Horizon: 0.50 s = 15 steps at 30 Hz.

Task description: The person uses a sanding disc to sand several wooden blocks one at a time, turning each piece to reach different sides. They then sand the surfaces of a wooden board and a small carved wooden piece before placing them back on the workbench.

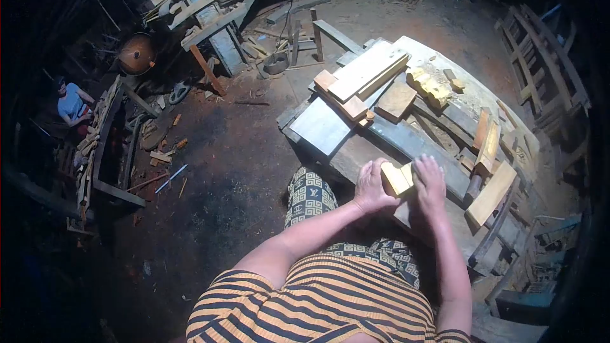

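Between my two hands is a small, pale yellow wooden block (398,178), held above the near edge of the workbench. My left hand (373,185) grips its left side, thumb toward the block. Against the block's right side lies my right hand (429,181), its fingers stretched forward. The faces under my palms are hidden. Just beyond my hands runs a long grey metal bar or rail (416,152) on the bench. A brown wooden block (396,101) sits farther back, beside a wide pale plank (368,77).
Notched yellow wood pieces (429,87) lie toward the bench's back. At right are a curved wooden piece (488,146) and a light board (492,194). A grey flat sheet (321,126) covers the left corner. Another person (73,103) sits far left; wood scraps litter the floor.
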### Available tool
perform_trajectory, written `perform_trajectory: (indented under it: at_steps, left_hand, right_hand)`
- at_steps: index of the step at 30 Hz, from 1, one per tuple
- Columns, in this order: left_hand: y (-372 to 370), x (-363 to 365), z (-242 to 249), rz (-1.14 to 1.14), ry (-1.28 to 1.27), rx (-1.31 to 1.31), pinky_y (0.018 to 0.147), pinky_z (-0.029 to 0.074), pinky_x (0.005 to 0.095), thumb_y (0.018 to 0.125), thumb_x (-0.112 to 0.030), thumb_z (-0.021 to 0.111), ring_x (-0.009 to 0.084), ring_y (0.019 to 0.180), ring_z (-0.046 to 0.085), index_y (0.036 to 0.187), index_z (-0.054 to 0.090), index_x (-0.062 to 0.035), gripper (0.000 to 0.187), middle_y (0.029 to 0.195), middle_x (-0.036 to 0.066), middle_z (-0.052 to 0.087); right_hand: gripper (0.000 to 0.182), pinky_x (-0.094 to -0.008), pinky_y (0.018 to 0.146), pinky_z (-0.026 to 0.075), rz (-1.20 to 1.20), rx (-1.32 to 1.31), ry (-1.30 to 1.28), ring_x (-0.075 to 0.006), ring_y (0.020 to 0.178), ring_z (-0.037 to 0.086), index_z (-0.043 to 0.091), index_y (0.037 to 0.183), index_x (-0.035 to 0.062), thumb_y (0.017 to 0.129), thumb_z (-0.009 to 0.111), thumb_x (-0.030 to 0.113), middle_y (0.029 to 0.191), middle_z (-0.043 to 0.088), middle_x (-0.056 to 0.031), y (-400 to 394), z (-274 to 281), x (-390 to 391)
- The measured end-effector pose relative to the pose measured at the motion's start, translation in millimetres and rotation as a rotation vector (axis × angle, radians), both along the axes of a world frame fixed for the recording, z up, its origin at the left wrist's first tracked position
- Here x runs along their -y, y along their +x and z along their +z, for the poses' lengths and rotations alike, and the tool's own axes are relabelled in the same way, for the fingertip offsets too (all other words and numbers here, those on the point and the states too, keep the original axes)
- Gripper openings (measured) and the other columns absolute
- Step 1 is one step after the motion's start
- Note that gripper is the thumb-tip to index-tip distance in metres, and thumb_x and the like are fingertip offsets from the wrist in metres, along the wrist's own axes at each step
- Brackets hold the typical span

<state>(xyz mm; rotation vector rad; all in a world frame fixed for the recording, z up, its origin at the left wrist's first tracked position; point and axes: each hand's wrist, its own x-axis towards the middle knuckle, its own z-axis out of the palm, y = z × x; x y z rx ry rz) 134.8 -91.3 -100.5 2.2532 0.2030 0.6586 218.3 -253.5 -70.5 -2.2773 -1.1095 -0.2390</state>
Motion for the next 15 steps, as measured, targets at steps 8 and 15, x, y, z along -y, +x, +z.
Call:
perform_trajectory:
  at_steps: [8,15]
  left_hand:
    - [8,-9,-32,-0.048,-0.002,0.039,0.098,0.035,0.0465,0.066,-0.035,0.076,0.0394,0.111,0.047,0.126,0.034,-0.0061,0.079,0.115,0.021,0.051]
    - [2,1,-7,-0.005,0.053,0.017,0.097,0.035,0.0469,0.059,-0.037,0.078,0.0387,0.11,0.048,0.124,0.034,-0.0057,0.085,0.116,0.02,0.05]
  right_hand:
    - [0.033,-0.0471,0.096,0.038,0.228,0.065,0.064,-0.0356,0.108,0.052,0.06,0.111,0.0061,0.08,0.058,0.017,0.107,0.058,-0.016,-56,31,-33]
    - [0.036,-0.0484,0.1,0.032,-0.21,0.181,0.029,-0.0349,0.118,0.047,0.058,0.115,0.0095,0.08,0.057,0.017,0.122,0.054,-0.0162,7,-17,-22]
